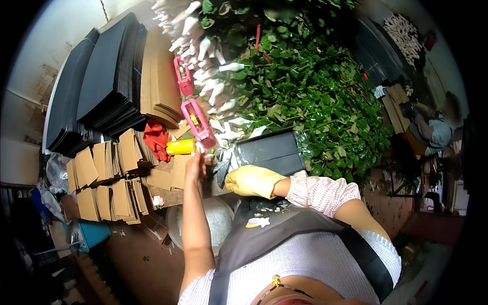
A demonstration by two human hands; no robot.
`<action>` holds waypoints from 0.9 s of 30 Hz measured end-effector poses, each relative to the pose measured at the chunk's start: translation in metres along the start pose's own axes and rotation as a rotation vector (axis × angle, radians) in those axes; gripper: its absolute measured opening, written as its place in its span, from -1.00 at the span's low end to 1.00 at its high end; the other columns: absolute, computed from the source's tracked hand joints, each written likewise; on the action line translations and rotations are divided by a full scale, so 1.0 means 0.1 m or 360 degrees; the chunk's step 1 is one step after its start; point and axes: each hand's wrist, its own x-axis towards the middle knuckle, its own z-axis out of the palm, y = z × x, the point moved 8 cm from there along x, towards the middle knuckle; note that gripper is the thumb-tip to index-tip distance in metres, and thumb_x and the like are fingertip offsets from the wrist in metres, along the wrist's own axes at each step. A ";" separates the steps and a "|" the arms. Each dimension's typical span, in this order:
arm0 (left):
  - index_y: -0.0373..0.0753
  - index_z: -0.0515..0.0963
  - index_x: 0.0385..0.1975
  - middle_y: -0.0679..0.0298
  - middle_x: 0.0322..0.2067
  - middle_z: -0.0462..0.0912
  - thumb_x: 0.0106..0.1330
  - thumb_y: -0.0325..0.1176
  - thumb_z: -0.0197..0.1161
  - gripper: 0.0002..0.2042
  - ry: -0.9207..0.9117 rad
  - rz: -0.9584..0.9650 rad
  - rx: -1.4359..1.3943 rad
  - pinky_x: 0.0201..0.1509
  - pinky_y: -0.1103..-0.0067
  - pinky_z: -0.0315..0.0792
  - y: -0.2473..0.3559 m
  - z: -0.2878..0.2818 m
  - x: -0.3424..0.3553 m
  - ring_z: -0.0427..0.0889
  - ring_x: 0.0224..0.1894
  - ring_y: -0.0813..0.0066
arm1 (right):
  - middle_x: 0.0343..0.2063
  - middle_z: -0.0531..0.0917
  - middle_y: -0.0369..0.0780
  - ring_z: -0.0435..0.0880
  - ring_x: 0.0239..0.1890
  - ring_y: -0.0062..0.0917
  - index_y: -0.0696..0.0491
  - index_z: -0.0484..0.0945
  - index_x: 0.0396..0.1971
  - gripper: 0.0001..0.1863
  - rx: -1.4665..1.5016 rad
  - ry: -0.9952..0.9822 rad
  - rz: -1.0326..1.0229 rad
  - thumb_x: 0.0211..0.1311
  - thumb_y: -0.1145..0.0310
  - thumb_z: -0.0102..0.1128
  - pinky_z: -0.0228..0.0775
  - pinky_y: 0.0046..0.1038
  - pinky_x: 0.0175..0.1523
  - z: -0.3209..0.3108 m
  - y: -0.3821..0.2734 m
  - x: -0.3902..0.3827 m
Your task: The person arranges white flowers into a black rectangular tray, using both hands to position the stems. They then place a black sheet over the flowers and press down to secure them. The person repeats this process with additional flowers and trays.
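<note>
My bare left hand (195,166) is at the table's front edge, its fingers apart, beside a yellow cylinder (180,147) and just below the near pink tape dispenser (199,123). Whether a fingertip touches the dispenser is unclear. My right hand (254,181), in a yellow glove, is closed near my apron. A dark grey bladed tool (222,170) lies against the glove's fingertips; whether the glove grips it is hidden. Behind the glove is a black tray-like panel (270,152). Several rose heads wrapped in white netting (216,91) point left, their leafy green stems (310,96) heaped to the right.
Another pink dispenser (183,76) stands farther back. Stacked black sheets (109,68), brown cardboard (160,76) and folded card pieces (104,160) line the left, near a red cloth (155,140). Below are a round pale basin (203,223) and teal bin (94,235). A person (437,129) sits far right.
</note>
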 end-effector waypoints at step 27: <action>-0.17 0.67 -0.08 0.14 -0.08 0.60 0.15 -0.18 0.24 -0.63 0.0455 0.2186 0.2515 -0.04 0.27 0.43 0.60 3.90 0.45 0.55 -0.03 0.16 | -0.34 0.76 -0.24 0.73 -0.30 -0.56 0.06 0.70 -0.19 -0.78 0.2726 0.1056 0.0068 0.38 0.24 0.22 0.59 -0.53 -0.26 -0.19 1.86 -2.11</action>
